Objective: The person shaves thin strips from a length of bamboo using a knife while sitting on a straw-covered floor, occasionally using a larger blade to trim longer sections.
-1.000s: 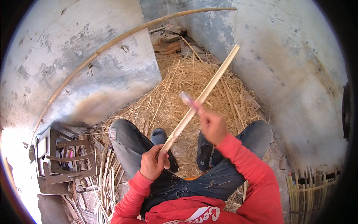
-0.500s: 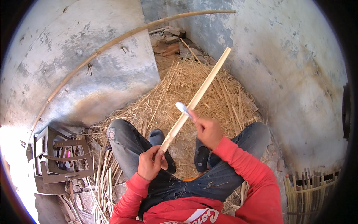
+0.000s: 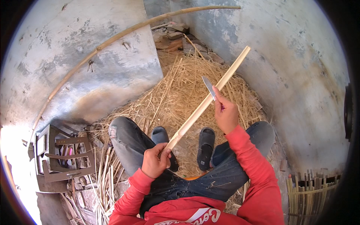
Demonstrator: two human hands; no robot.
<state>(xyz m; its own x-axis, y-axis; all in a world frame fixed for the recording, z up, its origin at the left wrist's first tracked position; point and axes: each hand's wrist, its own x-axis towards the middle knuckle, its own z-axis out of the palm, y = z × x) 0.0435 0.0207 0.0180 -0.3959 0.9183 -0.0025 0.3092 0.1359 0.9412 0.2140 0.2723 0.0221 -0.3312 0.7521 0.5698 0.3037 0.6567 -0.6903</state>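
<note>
My left hand (image 3: 155, 161) is closed around the near end of a long pale split bamboo strip (image 3: 198, 109), which slants up and away to the right. My right hand (image 3: 226, 112) grips a knife (image 3: 208, 87) with a short metal blade. The blade lies across the strip, past its middle, pointing up and left; its handle is hidden in my fingers. Whether the edge cuts into the strip I cannot tell. Both hands are above my bent legs, and the strip's far end is free in the air.
Shavings (image 3: 195, 78) heap up in the corner ahead. A long curved pole (image 3: 98, 48) leans along the left wall. At left stands a dark metal frame (image 3: 67, 157) beside loose bamboo strips (image 3: 107, 180). A slatted bamboo piece (image 3: 313, 193) is at lower right. Slippers (image 3: 205, 148) are on my feet.
My right hand and the knife have moved up and to the right along the strip. The strip's far end has swung to the right. My left hand keeps its hold.
</note>
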